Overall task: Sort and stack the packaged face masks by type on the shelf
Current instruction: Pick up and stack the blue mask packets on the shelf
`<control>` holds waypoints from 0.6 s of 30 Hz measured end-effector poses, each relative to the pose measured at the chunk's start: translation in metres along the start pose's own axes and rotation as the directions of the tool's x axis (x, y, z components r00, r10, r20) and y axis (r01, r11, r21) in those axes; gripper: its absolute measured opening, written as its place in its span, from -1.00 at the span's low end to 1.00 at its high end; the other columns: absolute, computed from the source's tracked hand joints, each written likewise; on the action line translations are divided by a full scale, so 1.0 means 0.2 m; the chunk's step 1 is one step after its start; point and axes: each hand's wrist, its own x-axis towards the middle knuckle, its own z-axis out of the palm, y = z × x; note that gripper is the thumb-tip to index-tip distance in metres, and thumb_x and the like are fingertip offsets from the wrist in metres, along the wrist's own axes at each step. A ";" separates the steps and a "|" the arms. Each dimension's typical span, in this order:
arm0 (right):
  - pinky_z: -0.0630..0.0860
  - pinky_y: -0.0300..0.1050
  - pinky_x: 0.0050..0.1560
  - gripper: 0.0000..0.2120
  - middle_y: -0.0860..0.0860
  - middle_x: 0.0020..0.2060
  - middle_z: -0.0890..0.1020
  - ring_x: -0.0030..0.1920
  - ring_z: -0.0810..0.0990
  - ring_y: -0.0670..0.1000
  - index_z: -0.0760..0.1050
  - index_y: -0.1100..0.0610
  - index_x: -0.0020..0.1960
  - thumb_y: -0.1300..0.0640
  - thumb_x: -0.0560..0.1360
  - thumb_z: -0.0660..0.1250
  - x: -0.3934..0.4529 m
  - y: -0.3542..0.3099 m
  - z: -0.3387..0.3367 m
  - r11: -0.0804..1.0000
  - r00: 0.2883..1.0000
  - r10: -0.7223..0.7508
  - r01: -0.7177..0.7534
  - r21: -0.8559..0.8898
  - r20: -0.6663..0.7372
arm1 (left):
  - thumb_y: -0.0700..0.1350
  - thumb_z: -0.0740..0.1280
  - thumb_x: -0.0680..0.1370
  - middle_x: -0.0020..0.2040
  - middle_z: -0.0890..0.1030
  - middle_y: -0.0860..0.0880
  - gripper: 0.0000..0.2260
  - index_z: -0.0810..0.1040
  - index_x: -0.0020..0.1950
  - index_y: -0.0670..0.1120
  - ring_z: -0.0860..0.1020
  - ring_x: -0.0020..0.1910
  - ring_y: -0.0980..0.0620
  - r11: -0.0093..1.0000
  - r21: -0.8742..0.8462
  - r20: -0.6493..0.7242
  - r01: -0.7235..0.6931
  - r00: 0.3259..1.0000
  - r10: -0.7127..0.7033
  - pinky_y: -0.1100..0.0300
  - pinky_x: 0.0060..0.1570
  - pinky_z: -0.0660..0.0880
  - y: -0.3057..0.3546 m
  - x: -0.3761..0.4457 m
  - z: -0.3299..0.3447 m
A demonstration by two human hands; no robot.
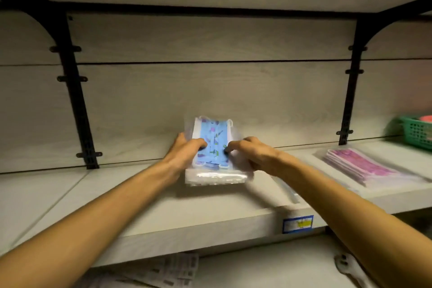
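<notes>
A: Where are the blue masks?

B: The stack of blue mask packs [214,154] sits in the middle of the shelf [163,208], close to the back wall [210,86]. The packs are see-through bags. The top mask is blue with little colored shapes on it.

A: What are the hands doing?

B: Both hands are on the stack. The left hand [187,149] holds the left side, with its fingers curled over the top pack. The right hand [251,151] holds the right side the same way, fingers bent down onto the top pack. So each grip is closed on the stack, one from each side.

A: Is the stack lifted up?

B: I cannot tell. It looks like it is down on the shelf, but the picture is a bit blurry.

A: What else is there?

B: A stack of pink mask packs [364,166] lies on the same shelf, off to the right, well apart from the blue ones. Past it, at the far right edge, is a green basket [416,132] with something pink inside. The front edge of the shelf has a blue and yellow label [298,224]. Two black brackets [77,105] run up the back wall, one on each side.
</notes>
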 end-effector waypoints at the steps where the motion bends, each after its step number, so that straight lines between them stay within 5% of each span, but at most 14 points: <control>1: 0.58 -0.12 -0.30 -0.63 0.11 -0.07 0.58 -0.26 0.60 0.04 0.42 0.19 0.19 0.00 0.50 0.41 -0.01 0.00 -0.02 0.995 0.995 0.079 -0.076 -0.057 0.052 | -0.11 0.40 0.49 -0.25 0.67 0.00 -0.86 0.55 0.00 -0.11 0.63 -0.34 0.06 0.994 0.057 0.064 0.092 0.993 -0.096 0.38 -0.49 0.45 -0.01 0.00 -0.01; 4: 0.68 0.00 -0.09 -0.58 0.13 0.10 0.56 -0.10 0.67 0.14 0.39 0.18 0.26 -0.03 0.53 0.40 -0.02 0.06 -0.03 0.942 0.973 0.207 -0.171 -0.289 0.102 | -0.15 0.37 0.55 -0.04 0.70 -0.10 -0.75 0.61 0.20 -0.17 0.64 -0.19 -0.03 0.946 0.113 0.266 0.303 0.908 -0.323 0.20 -0.19 0.55 -0.09 -0.04 0.01; 6: 0.69 0.03 -0.11 -0.51 0.14 0.12 0.55 -0.04 0.68 0.18 0.37 0.18 0.31 -0.05 0.52 0.41 -0.02 0.06 -0.04 0.931 0.972 0.217 -0.177 -0.319 0.094 | -0.12 0.38 0.56 0.04 0.65 -0.10 -0.73 0.60 0.25 -0.12 0.57 -0.10 -0.05 0.941 0.118 0.305 0.317 0.890 -0.338 0.10 -0.14 0.53 -0.11 -0.05 0.00; 10: 0.69 0.05 -0.24 -0.40 0.18 0.18 0.50 -0.01 0.63 0.19 0.37 0.16 0.30 -0.09 0.42 0.52 -0.05 0.00 -0.06 0.907 0.955 0.254 -0.182 -0.379 0.150 | 0.04 0.49 0.49 0.11 0.66 -0.09 -0.76 0.64 0.09 -0.03 0.58 -0.05 -0.01 0.944 0.255 0.431 0.208 0.850 -0.304 0.12 0.04 0.52 -0.01 -0.11 -0.07; 13: 0.69 0.04 -0.24 -0.37 0.12 0.15 0.50 0.00 0.59 0.10 0.34 0.14 0.20 -0.08 0.34 0.60 -0.10 -0.02 -0.05 0.872 0.942 0.269 -0.150 -0.465 0.201 | 0.00 0.53 0.47 -0.17 0.66 0.14 -0.75 0.44 -0.11 0.09 0.61 -0.12 0.20 0.913 0.402 0.494 0.067 0.824 -0.277 0.35 -0.13 0.51 0.01 -0.16 -0.10; 15: 0.69 -0.05 -0.25 -0.40 0.03 0.04 0.50 -0.03 0.56 0.00 0.37 0.17 0.08 -0.11 0.31 0.61 -0.14 -0.01 -0.04 0.818 0.947 0.240 -0.079 -0.570 0.213 | -0.15 0.54 0.46 -0.32 0.65 0.32 -0.68 0.41 -0.07 0.10 0.61 -0.25 0.40 0.906 0.421 0.567 -0.032 0.789 -0.236 0.54 -0.31 0.44 -0.01 -0.20 -0.10; 18: 0.65 -0.17 -0.27 -0.43 -0.06 -0.06 0.51 -0.11 0.54 -0.07 0.42 0.07 -0.02 -0.22 0.24 0.62 -0.17 0.02 0.00 0.676 0.956 0.208 0.014 -0.736 0.209 | -0.23 0.61 0.37 0.01 0.66 0.22 -0.47 0.43 0.21 0.02 0.61 0.01 0.29 0.849 0.487 0.583 -0.204 0.800 -0.142 0.46 -0.03 0.50 -0.07 -0.24 -0.10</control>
